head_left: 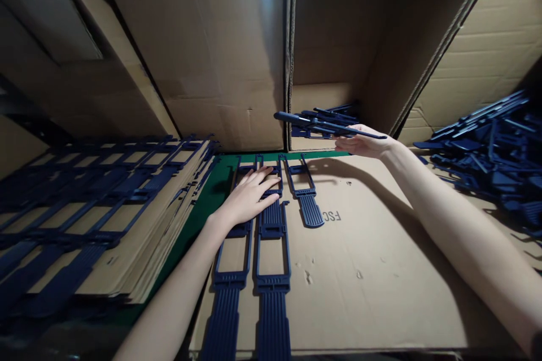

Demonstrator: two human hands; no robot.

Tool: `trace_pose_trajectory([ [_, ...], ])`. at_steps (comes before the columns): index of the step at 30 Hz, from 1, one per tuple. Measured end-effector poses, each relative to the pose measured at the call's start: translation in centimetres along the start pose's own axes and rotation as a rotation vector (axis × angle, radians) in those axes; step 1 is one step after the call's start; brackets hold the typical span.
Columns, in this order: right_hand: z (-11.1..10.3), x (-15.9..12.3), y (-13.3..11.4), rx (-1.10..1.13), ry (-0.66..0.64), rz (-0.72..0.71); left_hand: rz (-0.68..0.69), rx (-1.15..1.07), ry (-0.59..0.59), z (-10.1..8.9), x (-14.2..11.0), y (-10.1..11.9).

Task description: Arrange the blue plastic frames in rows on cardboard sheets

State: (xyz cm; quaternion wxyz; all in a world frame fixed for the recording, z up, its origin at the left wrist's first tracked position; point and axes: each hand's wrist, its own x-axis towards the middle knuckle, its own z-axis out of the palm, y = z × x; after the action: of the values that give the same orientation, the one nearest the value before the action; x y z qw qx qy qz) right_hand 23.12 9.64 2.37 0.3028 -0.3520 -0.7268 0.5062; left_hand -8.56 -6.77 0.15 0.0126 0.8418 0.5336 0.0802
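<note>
My left hand [252, 194] lies flat, fingers spread, on flat dark-blue plastic frame pieces with ribbed tabs [271, 259]. These sit in two columns on a cardboard sheet [359, 293] printed "FSC". A separate blue plastic frame piece [301, 183] lies just right of that hand, its ribbed end toward me. Above the sheet's far side, my right hand [365, 142] grips another blue plastic frame piece [309, 122], tilted nearly edge-on. Its fingertips are partly hidden, and whether it holds one piece or more I cannot tell.
To the left stands a stack of cardboard sheets [131, 271] layered with blue frame pieces. A loose heap of blue pieces [495, 163] lies at the right. Cardboard walls [220, 56] rise behind, and more pieces [339, 110] lie at an open cardboard compartment. Green surface [215, 186] shows between the stacks.
</note>
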Motion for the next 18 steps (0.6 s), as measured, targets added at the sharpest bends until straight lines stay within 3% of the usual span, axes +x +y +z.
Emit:
trace_pose_trajectory([
  [3,0.3,0.1,0.3,0.134,-0.195,0.031,0.006,-0.006,0.005,0.1,0.0,-0.1],
  [5,0.7,0.3,0.3,0.163,-0.226,0.064,0.024,-0.011,0.01,0.2,0.0,-0.2],
  [8,1.4,0.4,-0.2,0.234,-0.152,0.049,0.035,-0.019,0.018,0.2,0.1,-0.3],
  [14,2.1,0.6,-1.7,0.249,0.139,0.103,0.023,-0.041,0.01,0.2,0.1,-0.2],
  [18,1.7,0.7,-1.4,0.344,0.193,0.054,0.039,-0.037,0.011,0.3,0.0,-0.4],
])
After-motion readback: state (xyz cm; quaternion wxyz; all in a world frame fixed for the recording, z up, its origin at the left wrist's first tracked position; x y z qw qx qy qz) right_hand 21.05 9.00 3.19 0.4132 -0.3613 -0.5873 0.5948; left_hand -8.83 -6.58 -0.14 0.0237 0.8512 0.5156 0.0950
